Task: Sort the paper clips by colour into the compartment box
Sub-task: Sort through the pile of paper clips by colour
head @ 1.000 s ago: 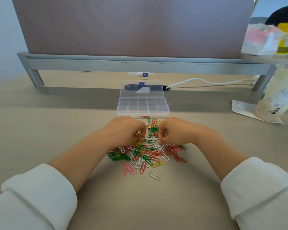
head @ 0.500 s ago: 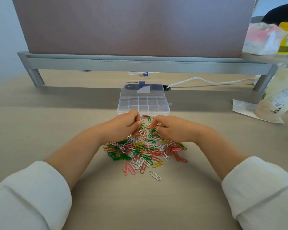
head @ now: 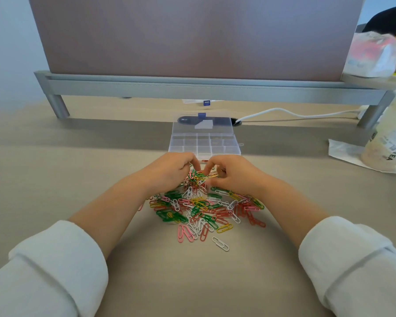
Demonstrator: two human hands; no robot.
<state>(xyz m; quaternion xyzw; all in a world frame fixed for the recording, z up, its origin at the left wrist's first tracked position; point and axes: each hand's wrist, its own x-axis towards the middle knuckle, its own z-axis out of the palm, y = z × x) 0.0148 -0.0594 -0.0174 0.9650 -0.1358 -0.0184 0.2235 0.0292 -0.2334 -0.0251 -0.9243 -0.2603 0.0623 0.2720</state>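
Pale wood desk [head: 55, 179] fills the view, with a grey partition on a metal rail standing across its far side. From the left, a white-sleeved arm reaches in, and the left hand [head: 169, 172] has its fingers [head: 193, 162] curled down, pinching a tangled clump of paper clips [head: 196, 179] lifted from the pile. That pile of paper clips [head: 204, 211], green, red, pink, yellow and white, lies loose on the desk under and nearer than both hands. Just beyond them sits the clear compartment box [head: 204, 143], lid open, and its cells look bare. The right hand [head: 233, 173] pinches the same clump from the other side. At far right a drink bottle [head: 389, 138] stands on a napkin.
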